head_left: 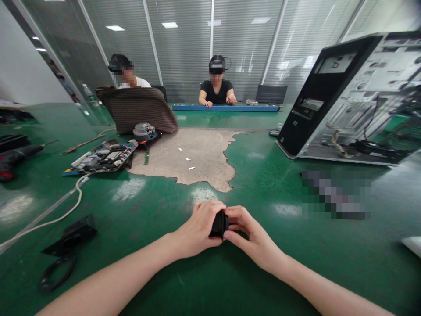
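Just above the green tabletop (164,276), a small black part (218,224) is held between both hands; its exact kind does not show. My left hand (199,228) wraps round it from the left, fingers over the top and thumb below. From the right, my right hand (251,239) grips its edge with bent fingers and thumb. To the left lie a black bracket-like piece (74,235) and a black ring (57,273), both apart from my hands.
An opened computer tower (315,101) stands at the right. A circuit board (105,156), a heatsink fan (144,131), a white cable (79,188) and a power drill (19,153) lie left. A torn mat (197,153) lies ahead. Two people sit opposite, one behind a blue bar (226,107).
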`<state>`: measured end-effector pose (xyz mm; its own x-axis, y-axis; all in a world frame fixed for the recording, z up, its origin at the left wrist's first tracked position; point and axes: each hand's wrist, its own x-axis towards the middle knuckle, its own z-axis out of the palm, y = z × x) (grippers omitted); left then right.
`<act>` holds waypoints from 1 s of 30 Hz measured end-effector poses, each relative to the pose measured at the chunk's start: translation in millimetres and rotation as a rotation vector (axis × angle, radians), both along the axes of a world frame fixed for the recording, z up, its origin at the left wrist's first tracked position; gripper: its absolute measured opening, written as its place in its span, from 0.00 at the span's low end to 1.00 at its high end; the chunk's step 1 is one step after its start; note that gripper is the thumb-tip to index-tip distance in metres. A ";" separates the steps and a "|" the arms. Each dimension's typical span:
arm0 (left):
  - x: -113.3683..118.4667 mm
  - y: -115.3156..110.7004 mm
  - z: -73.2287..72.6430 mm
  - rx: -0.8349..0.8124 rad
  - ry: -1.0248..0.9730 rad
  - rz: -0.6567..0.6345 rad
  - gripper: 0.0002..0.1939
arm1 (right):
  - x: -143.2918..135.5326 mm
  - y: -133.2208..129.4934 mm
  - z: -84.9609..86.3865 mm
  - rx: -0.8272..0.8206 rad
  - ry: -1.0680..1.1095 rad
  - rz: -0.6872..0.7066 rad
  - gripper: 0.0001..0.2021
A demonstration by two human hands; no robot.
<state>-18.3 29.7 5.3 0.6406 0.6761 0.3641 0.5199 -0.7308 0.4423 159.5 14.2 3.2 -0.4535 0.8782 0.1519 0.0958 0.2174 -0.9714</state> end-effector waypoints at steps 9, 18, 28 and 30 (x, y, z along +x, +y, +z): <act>1.5 3.0 1.9 -0.039 -0.013 0.039 0.31 | -5.1 3.7 1.5 -0.054 0.065 -0.050 0.07; -2.1 7.5 3.4 -0.010 -0.013 0.001 0.29 | -3.6 8.4 4.1 -0.034 -0.008 0.018 0.10; -3.3 9.2 8.6 -0.095 0.021 -0.026 0.31 | 0.1 15.3 7.0 0.044 -0.086 -0.003 0.07; -3.1 9.7 9.9 -0.112 0.034 -0.036 0.31 | -2.7 17.0 7.2 -0.085 -0.035 0.022 0.12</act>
